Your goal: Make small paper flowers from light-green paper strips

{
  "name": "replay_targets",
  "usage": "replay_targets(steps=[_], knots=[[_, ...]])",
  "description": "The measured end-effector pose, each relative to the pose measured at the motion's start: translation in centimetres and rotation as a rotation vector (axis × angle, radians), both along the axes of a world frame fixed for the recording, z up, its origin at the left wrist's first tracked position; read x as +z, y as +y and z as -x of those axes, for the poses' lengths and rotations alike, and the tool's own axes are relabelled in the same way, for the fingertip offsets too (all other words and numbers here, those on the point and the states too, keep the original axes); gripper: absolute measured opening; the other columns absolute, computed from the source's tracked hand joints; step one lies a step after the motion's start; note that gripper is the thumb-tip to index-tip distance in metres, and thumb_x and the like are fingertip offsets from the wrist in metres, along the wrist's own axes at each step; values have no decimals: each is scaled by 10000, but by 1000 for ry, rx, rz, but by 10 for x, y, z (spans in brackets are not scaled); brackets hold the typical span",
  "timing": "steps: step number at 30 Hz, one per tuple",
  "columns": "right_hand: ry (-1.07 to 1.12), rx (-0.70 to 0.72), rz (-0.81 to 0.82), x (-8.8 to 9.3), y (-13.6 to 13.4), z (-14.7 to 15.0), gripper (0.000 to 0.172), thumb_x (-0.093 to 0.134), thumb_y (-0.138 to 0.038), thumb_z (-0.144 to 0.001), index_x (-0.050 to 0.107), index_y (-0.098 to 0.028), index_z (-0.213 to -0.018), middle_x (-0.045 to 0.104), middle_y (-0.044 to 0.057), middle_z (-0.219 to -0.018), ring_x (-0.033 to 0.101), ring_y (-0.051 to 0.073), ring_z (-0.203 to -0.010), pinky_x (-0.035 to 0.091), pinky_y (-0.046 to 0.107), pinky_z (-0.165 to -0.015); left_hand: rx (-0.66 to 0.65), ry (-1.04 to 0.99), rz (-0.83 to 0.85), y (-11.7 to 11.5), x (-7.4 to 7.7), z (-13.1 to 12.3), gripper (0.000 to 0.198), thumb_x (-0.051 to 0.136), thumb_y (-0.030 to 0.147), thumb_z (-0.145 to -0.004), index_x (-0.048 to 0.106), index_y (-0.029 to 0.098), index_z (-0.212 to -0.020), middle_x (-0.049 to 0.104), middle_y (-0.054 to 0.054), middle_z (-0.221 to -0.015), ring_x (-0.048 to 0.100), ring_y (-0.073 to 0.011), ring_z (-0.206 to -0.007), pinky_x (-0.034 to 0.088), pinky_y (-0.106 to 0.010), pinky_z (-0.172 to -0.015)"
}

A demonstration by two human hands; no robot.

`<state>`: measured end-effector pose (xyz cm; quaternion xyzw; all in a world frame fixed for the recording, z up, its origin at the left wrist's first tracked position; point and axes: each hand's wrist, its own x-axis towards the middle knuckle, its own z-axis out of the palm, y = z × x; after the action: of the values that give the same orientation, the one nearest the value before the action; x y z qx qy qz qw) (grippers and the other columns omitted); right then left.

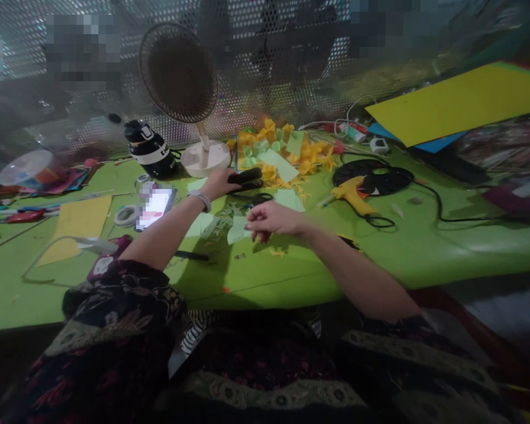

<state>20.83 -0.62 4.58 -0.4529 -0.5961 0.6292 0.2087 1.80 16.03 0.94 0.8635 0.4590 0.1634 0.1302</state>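
the pale green paper piece (237,230) lies in front of the fan (179,73) and a little to the fan's right, at the fingertips of the right hand (271,219), whose grip seems pinched on the paper's edge. it should handle as light, thin and floppy, quick to crease or tear, so a soft pinch by an edge or corner would suit it. the left hand (218,184) is just in front of the fan's base, its fingers at a black tool (248,178) that looks like a stapler; whether that grip has closed round it i cannot tell. the tool should be stiff and smooth, heavier than the paper, and best taken across its body.

the desk (256,288) has a bright green, slightly shiny surface, which may let loose paper slide. green scraps (227,213) are strewn in front of the fan; right of it are a heap of yellow flower-like pieces (322,156) and, farther right, a yellow glue gun (355,195). a dark bottle (152,152) stands just left of the fan. behind the fan rises a perforated screen (256,76), and the room is dim.
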Motion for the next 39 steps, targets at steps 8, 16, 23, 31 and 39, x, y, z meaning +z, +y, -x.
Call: replay_targets(steps=[8,16,23,31,39], knots=[[-316,-71,-163,-21,7,5,262,647,-44,-899,557,-154,-679,677,21,-590,635,94,-480,491,166,-431,82,38,-130,-22,46,29,458,723,440,-758,739,149,-1111,740,-92,-971,625,-260,-902,452,-338,-819],[-256,-262,-194,-14,23,-16,225,699,-58,-877,606,-157,-698,709,71,-639,642,119,-500,548,217,-466,158,-97,-97,-85,61,84,465,766,499,-718,763,173,-1049,752,-62,-941,627,-208,-797,456,-302,-738],[-45,-162,-71,3,19,-29,135,760,-101,-828,667,-133,-735,715,19,-633,598,63,-464,492,151,-437,93,-78,65,-156,45,99,409,759,516,-734,760,218,-1015,771,-53,-919,657,-212,-796,479,-315,-736],[-149,-32,18,-10,14,-5,156,755,-63,-790,663,-130,-682,713,9,-594,611,68,-445,509,149,-440,90,-200,121,-171,30,82,345,784,460,-732,759,222,-980,754,-52,-860,633,-196,-737,471,-298,-694],[-178,-70,-8,-13,14,-3,180,731,-25,-787,661,-130,-658,714,29,-587,651,99,-498,539,173,-480,115,-80,62,-177,30,72,348,756,442,-765,748,213,-1027,751,-69,-885,625,-213,-734,458,-316,-697]])
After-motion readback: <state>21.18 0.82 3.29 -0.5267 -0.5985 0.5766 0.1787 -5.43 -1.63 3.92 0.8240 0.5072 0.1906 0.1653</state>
